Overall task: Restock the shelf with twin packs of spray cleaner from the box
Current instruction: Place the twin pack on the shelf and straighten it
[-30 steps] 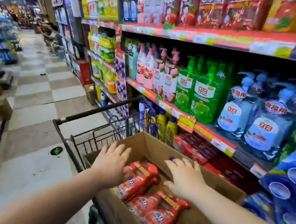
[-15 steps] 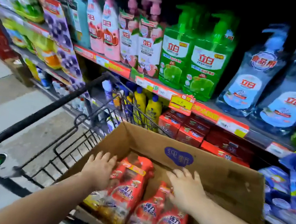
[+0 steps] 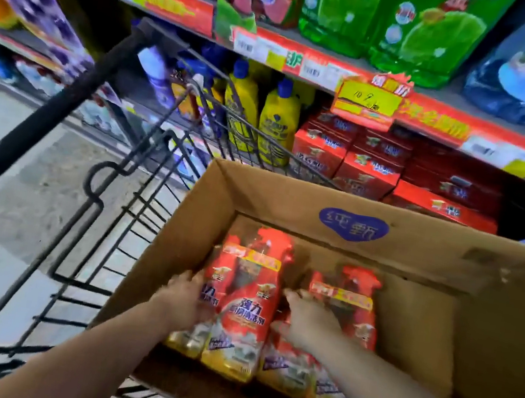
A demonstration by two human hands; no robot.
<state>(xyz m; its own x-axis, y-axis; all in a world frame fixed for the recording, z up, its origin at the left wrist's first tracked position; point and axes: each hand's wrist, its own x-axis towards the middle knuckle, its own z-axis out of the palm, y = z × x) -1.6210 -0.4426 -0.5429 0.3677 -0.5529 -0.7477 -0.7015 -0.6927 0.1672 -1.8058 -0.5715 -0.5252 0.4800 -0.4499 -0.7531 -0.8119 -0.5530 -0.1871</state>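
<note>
Both hands down inside the cardboard box [image 3: 345, 225], which sits in a black wire cart [image 3: 141, 180]. Left hand [image 3: 186, 303] pressed to the left side of the left twin pack [image 3: 239, 301] — fingers together and curled round its edge, tips on the plastic wrap. Right hand [image 3: 308, 318] lies between the two packs, fingers bent and close together, touching the left side of the right twin pack [image 3: 346, 334]; whether they grip it or only rest there, cannot tell. Both packs lie side by side on the box floor, red spray heads beyond the fingertips, yellow bases back toward the wrists. Past the far box wall — the lower shelf [image 3: 437, 112] holds yellow bottles [image 3: 277, 122] and red cartons [image 3: 368, 167] under a strip of price tags.
</note>
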